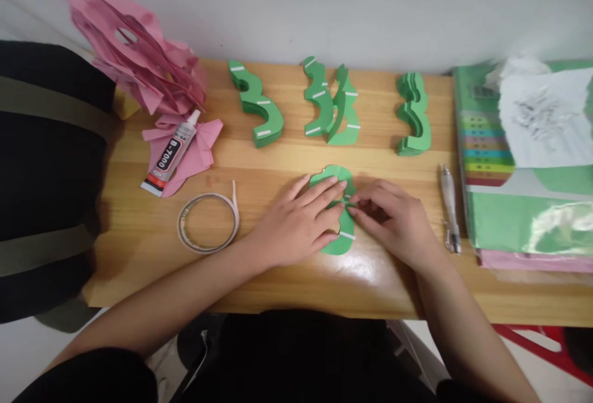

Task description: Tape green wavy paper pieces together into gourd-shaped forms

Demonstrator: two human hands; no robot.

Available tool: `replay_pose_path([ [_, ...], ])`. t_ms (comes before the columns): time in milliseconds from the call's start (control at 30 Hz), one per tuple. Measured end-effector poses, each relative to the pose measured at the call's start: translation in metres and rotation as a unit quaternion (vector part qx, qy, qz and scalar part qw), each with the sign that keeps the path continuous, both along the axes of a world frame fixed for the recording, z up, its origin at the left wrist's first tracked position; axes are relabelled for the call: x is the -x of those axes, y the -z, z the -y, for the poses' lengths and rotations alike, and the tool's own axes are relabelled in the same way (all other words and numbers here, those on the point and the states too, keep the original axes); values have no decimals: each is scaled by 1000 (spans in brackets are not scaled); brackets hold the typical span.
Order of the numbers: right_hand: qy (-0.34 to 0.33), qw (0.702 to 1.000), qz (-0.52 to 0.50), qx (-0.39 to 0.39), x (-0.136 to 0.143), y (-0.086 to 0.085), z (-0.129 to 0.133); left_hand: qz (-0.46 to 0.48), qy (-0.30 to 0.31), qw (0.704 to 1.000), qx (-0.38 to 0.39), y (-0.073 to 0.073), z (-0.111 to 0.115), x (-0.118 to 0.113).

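Green cut-out: the wavy-edged paper [344, 247] lies on the desk [278, 295] directly in front of the person, under the left hand and beside the fingertips of the right
Left hand: this hand [296, 227] is open, palm down with fingers spread over the cut-out, probably to keep the thin paper flat and still
Right hand: its thumb and forefinger [398, 220] are drawn together at the paper's edge by a white strip; I cannot tell whether they grip anything, but the pose suits picking at something thin
White strips: one [347, 236] crosses the lower lobe and pokes past the edge, perhaps left long for an easy grip
Green stacks: similar pieces [273, 120], [319, 106], [351, 135] and [424, 136] stand along the back, likely to leave working room; the rightmost shows no strips
Tape roll: it [235, 214] lies flat with its loose end up, perhaps for quick reach; the print inside is unreadable
Glue tube: it [171, 152] rests on folded pink paper [207, 143] and reads "B-7000"; the smaller print is unclear
Pen: it [449, 199] lies beside the paper pack [556, 217], whose label has coloured bands, a barcode and illegible text
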State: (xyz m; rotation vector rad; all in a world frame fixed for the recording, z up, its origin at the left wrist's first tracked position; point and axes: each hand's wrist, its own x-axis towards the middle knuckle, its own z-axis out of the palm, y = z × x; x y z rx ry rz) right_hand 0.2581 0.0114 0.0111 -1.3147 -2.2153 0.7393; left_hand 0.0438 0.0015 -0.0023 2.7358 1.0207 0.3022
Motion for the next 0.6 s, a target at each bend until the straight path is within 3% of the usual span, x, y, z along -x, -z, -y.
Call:
replay_pose_path([
  [600,18,1000,-7,-3,-1,2,-1,-22,2,1000,19,0,0,0],
])
